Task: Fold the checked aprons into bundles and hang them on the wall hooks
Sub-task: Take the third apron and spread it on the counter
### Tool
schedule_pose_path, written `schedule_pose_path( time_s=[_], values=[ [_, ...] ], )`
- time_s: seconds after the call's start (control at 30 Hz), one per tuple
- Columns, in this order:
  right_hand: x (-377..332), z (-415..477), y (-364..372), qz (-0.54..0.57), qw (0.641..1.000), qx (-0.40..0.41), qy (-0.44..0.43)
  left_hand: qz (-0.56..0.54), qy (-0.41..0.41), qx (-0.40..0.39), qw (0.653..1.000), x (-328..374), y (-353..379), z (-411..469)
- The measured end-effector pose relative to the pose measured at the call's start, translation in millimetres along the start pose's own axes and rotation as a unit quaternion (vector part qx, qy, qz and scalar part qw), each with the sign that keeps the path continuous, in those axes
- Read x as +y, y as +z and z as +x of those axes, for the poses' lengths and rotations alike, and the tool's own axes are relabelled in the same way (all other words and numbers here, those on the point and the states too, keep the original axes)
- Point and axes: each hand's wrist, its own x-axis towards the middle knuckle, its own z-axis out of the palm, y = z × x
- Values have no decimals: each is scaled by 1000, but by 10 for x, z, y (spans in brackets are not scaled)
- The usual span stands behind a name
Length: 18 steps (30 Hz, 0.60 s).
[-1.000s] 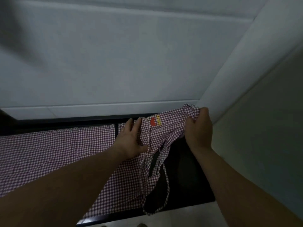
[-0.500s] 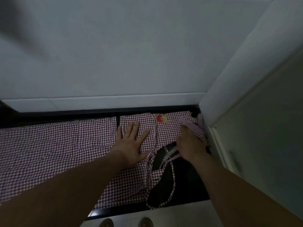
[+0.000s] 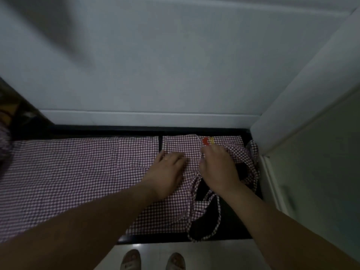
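My left hand (image 3: 168, 172) lies flat, fingers spread, on the checked apron (image 3: 181, 201) at the right end of the black counter (image 3: 229, 217), while my right hand (image 3: 218, 168) curls over its bunched upper fabric beside the red logo (image 3: 205, 140).

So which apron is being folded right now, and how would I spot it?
Find the black counter below the grey wall, and go to its right end by the corner. The apron there lies under both hands, the left hand and the right hand. Unlike the flat checked cloth to its left, it has a red and yellow badge and loose straps.
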Motion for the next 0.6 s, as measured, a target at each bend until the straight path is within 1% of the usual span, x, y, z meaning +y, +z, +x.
schedule_pose_path(
  time_s=[0.03,0.07,0.1,0.13,0.17,0.2,0.23,0.3,0.33,0.37,0.4,0.43,0.47,0.5,0.53,0.57,0.6],
  values=[
    [-197,-18,-2,9,998,-24,-66,18,-6,8,1000,-136,-48,-149],
    [-395,-57,52,10,989,-63,-131,39,-18,-3,999,-277,-107,-330],
    [-554,-102,114,0,976,-118,-182,54,-38,-33,997,-403,-165,-488],
    [-630,-142,180,-10,961,-175,-213,64,-64,-73,993,-511,-207,-628],
    [-640,-173,235,-23,950,-221,-220,73,-91,-111,987,-624,-253,-777],
    [-585,-202,232,-48,943,-257,-205,74,-115,-141,981,-714,-288,-890],
    [-510,-254,213,-62,947,-253,-187,72,-137,-159,975,-790,-317,-1018],
    [-208,-365,154,-65,971,-163,-160,64,-169,-177,968,-897,-364,-1196],
    [-57,-429,83,-89,972,-170,-134,58,-182,-182,965,-926,-386,-1283],
    [34,-472,-5,-146,960,-221,-94,53,-193,-185,962,-946,-409,-1337],
    [88,-495,-70,-212,937,-274,-37,49,-202,-187,960,-951,-427,-1380],
    [86,-527,-147,-276,911,-307,3,46,-206,-186,960,-936,-454,-1432],
    [29,-567,-195,-313,899,-305,15,43,-203,-183,961,-917,-471,-1485],
    [-102,-597,-222,-316,905,-284,11,42,-195,-178,964,-892,-483,-1556],
    [-274,-637,-214,-306,924,-229,-17,44,-182,-166,968,-865,-494,-1644],
    [-453,-724,-137,-285,944,-157,-62,47,-165,-156,973,-840,-519,-1781],
    [-642,-818,-45,-233,960,-117,-105,45,-151,-153,976,-806,-539,-1902]
  ],
)
